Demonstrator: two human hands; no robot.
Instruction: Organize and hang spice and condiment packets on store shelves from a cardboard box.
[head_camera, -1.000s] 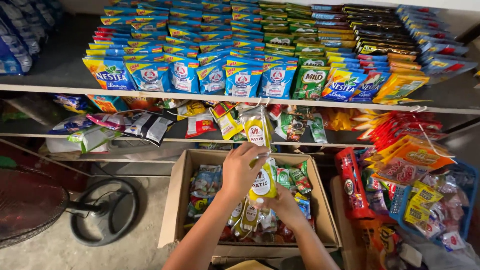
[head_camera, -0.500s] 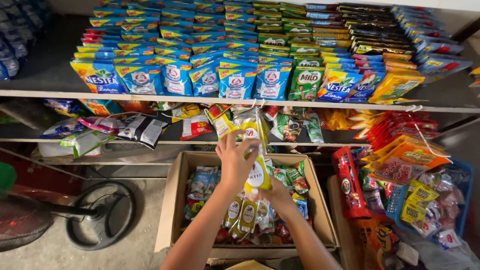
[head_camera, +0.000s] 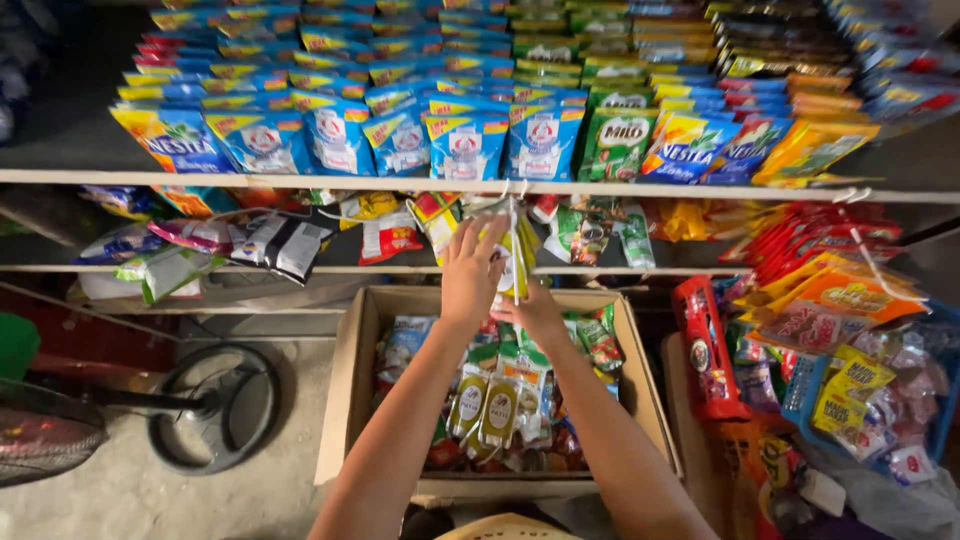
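Sachets (head_camera: 512, 258) hang in a yellow-green strip from the shelf edge (head_camera: 300, 184), above the box (head_camera: 350, 400). My left hand (head_camera: 470, 275) pinches the strip's top; my right hand (head_camera: 535, 310) steadies it lower down. Judged light, limp, slick; best gripped at the seams.

upper shelf (head_camera: 90, 176): rows of blue sachets (head_camera: 400, 130) | floor (head_camera: 120, 495): cardboard box (head_camera: 345, 400), fan base (head_camera: 215, 405)

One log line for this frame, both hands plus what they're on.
left hand: holds strip of yellow sachets near shelf edge | right hand: supports strip from below | under hands: cardboard box of sachets
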